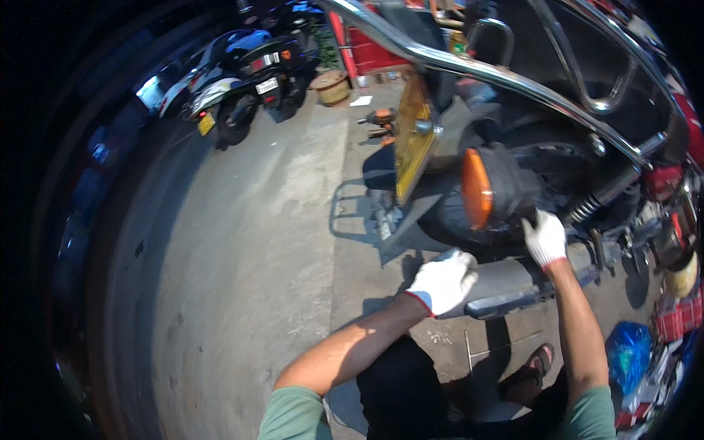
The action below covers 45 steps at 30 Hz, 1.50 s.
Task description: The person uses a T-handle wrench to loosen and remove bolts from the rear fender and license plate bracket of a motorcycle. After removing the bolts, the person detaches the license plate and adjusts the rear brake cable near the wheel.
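Observation:
A motorcycle's rear end fills the right half, with an orange turn signal (477, 189) and a yellow licence plate (413, 139) facing left. Below them runs a long grey exhaust muffler (506, 280). My left hand (445, 283), in a white knitted glove, is curled by the muffler's rear end; anything in its fingers is hidden. My right hand (546, 239), gloved too, has its fingers drawn together just below and right of the turn signal, above the muffler. What these fingers grip is too small and blurred to make out.
Chrome rails (469, 66) arch over the wheel. An orange-and-black power tool (380, 117) lies beyond the plate. A T-shaped metal bar (473, 353) is on the concrete near my sandalled foot (541, 359). Parked motorcycles (235, 95), a plant pot (331, 88) and a blue plastic bag (629, 357) stand around.

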Tool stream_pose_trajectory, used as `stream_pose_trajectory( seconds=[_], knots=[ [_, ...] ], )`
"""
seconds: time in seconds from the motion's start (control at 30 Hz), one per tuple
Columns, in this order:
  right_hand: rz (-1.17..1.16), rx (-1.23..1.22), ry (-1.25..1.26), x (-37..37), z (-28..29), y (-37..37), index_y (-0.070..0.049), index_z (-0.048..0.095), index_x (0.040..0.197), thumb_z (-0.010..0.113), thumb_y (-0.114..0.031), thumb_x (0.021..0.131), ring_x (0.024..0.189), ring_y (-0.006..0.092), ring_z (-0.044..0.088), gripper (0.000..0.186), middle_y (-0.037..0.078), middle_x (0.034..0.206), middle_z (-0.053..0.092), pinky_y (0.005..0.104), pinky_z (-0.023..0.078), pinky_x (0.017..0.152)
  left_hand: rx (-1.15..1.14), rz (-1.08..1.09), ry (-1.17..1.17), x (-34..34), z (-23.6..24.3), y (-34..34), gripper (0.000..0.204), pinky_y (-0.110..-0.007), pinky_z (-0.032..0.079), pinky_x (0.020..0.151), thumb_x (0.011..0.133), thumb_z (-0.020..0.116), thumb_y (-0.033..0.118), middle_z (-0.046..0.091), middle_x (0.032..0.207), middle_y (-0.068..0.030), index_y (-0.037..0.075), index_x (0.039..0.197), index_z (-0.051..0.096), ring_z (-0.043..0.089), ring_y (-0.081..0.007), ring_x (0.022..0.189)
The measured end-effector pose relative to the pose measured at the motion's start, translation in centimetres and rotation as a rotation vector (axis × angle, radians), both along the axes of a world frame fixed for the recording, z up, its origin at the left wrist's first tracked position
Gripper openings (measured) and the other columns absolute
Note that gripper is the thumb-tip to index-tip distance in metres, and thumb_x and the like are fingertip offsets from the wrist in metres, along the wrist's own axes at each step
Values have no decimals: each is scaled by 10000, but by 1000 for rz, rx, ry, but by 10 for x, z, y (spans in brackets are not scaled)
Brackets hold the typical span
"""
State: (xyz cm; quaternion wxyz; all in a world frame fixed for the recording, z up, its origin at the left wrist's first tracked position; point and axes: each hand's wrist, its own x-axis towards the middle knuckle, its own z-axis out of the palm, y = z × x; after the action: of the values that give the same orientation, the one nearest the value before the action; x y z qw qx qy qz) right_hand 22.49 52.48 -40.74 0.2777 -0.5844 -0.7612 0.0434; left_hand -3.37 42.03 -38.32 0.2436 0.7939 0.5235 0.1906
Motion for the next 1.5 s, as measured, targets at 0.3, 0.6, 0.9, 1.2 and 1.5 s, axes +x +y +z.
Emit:
stream_pose_trajectory(
  seconds=[0.3,0.6,0.9,1.2,1.5],
  knots=[
    [-99,-331,-24,-5,31,49,-2,693,1001,603,-351,846,962,393,640,392,258,991,662,441,506,849,33,-41,-84,8,-2,5,347,-406,518,853,919,556,266,640,1056,-185,13,1154,587,647,-350,965],
    [96,195,-107,4,4,-41,-73,602,794,664,-133,772,690,354,615,89,154,719,634,446,466,683,9,-17,-45,5,-10,2,337,-405,508,855,923,546,261,619,1081,-195,1,1132,593,632,-357,983],
    [-161,-312,-115,-16,23,62,-25,675,1018,545,-312,878,944,419,633,344,253,993,659,464,507,822,117,-24,-75,12,-19,7,244,-400,515,843,907,577,214,634,1046,-188,46,1077,623,637,-354,962],
    [2,-219,-69,-8,6,42,-53,642,1046,531,-342,905,857,419,631,340,242,936,661,495,495,762,-100,-13,102,9,-15,22,384,-413,482,900,922,532,329,632,1097,-193,22,1145,597,617,-375,997],
    [171,-137,10,-18,-12,26,-30,661,936,507,-299,895,880,401,636,313,217,911,671,468,501,790,-234,-4,-65,41,-20,109,361,-352,485,810,943,534,315,687,942,-168,-3,1072,648,643,-258,882]
  ],
)
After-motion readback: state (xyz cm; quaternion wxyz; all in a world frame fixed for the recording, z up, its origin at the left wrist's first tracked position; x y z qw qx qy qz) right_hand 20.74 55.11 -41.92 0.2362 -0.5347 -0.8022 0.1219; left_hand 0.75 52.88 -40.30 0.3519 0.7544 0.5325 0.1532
